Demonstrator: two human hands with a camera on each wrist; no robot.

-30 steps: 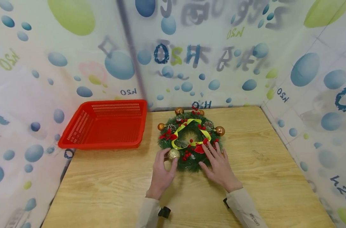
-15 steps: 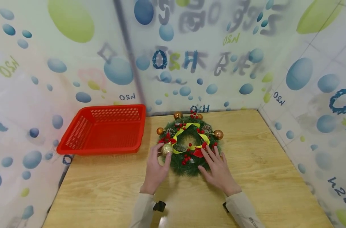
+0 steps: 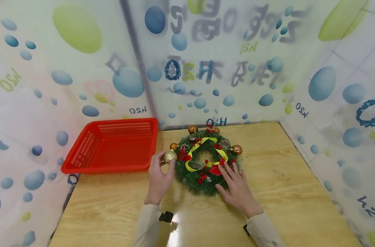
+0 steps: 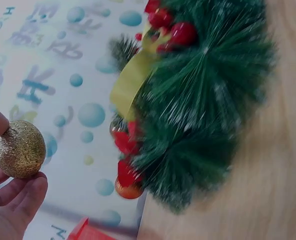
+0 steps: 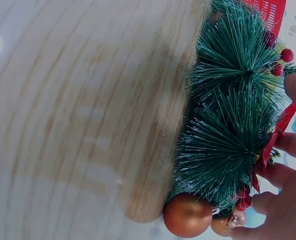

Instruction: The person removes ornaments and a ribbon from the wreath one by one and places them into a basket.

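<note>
A gold glitter bauble [image 3: 170, 157] is pinched between the thumb and fingers of my left hand [image 3: 157, 181], just off the wreath's left side. The left wrist view shows the same gold bauble [image 4: 20, 150] raised, apart from the green needles. The green Christmas wreath [image 3: 195, 187] lies on the table, trimmed with yellow ribbon [image 3: 191, 167], red berries, red flowers and pinecones. My right hand [image 3: 239, 195] rests on its lower right part with fingers spread and fairly straight, near a red flower [image 5: 270, 150]. Part of that side is hidden under the fingers.
An orange-red plastic basket [image 3: 122, 151] with perforated sides stands at the table's back left. Several copper baubles edge the wreath, one copper bauble [image 3: 236, 150] at its right. The wooden table [image 3: 286, 192] meets a patterned backdrop [image 3: 224, 79] behind and at the sides.
My left hand has moved left and a little up with the gold bauble, from over the wreath's lower left to outside its edge. The right hand stays on the wreath.
</note>
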